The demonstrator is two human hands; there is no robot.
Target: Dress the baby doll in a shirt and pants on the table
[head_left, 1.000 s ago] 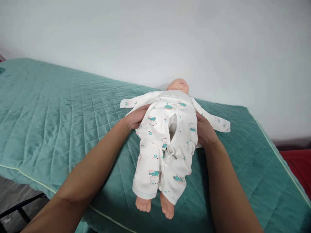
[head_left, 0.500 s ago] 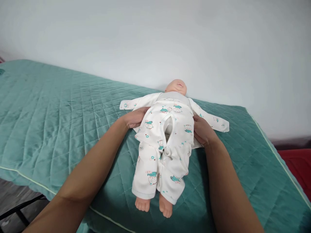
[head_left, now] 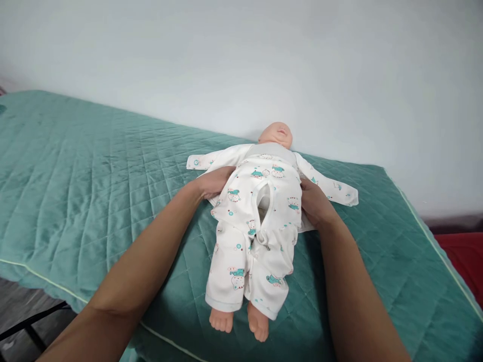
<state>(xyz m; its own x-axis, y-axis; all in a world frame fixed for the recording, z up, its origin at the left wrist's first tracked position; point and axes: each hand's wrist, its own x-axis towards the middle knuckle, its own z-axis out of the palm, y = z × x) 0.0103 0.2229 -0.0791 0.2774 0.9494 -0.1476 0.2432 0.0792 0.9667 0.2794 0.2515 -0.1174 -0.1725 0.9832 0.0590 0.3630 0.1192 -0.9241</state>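
Observation:
A baby doll [head_left: 277,134] lies on its back, feet towards me, its arms spread to both sides. It wears a white printed top [head_left: 326,186] and white printed baby trousers [head_left: 237,241] with an open slit at the crotch. The trousers reach up over the belly, to a grey waistband [head_left: 271,150]. My left hand [head_left: 217,182] is closed at the trousers' left side near the hip, fingertips hidden behind the cloth. At the right side my right hand [head_left: 315,201] grips likewise, its fingers mostly out of sight. Both bare feet [head_left: 221,320] stick out of the cuffs.
Under the doll spreads a green quilted cover [head_left: 94,196] with pale piping along its edge. A light wall [head_left: 241,65] rises just behind the doll's head. Something red [head_left: 462,261] stands at the far right, and a black metal bar [head_left: 33,319] shows at lower left.
Almost nothing differs. Doll, trousers and both hands appear very slightly further right in the view; both hands stay at the trousers' sides.

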